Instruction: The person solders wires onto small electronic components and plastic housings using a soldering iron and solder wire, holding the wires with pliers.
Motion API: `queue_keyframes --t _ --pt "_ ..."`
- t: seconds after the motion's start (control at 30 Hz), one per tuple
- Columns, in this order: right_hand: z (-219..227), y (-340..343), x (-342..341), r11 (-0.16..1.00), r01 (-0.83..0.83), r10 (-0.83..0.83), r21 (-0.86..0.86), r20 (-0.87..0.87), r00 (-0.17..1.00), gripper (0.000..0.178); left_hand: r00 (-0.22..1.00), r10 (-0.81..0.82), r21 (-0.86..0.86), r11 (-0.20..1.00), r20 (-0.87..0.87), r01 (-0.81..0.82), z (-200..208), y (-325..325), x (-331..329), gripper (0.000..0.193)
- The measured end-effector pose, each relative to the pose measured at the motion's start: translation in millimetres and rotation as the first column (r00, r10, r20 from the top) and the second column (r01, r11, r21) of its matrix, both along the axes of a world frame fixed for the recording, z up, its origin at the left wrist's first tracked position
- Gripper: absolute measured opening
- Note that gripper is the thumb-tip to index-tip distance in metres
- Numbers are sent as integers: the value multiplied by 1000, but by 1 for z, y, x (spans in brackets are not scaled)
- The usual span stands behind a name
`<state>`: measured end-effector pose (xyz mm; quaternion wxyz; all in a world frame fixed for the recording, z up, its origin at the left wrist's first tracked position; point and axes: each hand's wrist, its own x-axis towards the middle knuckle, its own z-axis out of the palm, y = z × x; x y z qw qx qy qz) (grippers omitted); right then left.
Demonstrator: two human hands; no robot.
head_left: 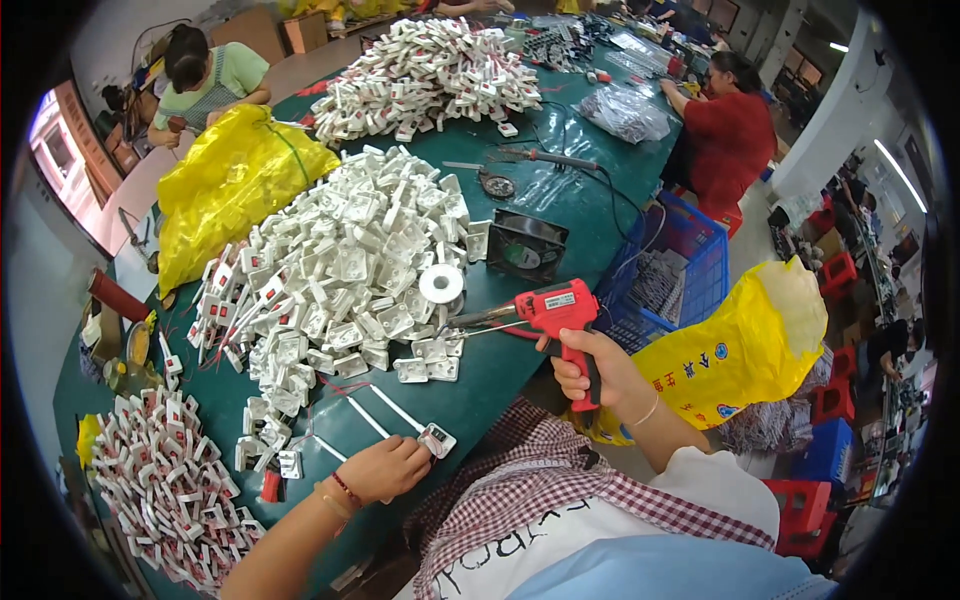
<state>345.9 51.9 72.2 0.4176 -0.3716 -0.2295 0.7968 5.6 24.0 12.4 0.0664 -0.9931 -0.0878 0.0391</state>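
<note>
One soldering gun [560, 306] within curled right hand [604, 368] | left hand [384, 468] bent, hold unclear | white housing [439, 440] at fingertips

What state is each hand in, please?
Left hand: touching a white square plastic part; grip unclear.
Right hand: closed, holding a red pistol-shaped tool.

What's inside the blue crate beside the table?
The blue crate holds a heap of thin, whitish pieces, too small to identify. Whatever lies beneath them is covered.

A blue crate [709, 280] stands beside a yellow bag [728, 348].
</note>
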Motion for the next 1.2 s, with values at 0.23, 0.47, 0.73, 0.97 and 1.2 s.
queue_keyframes --t 0.23,0.47,0.73,0.97,1.2 --pt "-6 -1 0 1000 2 0 26 -50 999 31 985 -163 58 985 50 161 -8 10 0 27" --pt "-11 -2 8 1000 10 -8 17 -75 997 34 976 -206 40 978 69 204 -12 16 -7 29" --pt "-15 -1 18 998 52 -47 34 -140 989 32 984 -167 -26 985 70 169 -16 15 -7 26" --pt "-17 0 17 999 52 -50 14 -152 987 32 985 -170 36 985 18 170 -6 12 -3 26" --pt "-20 4 18 998 66 -63 14 -156 986 32 985 -172 4 985 25 172 -14 17 -10 31"
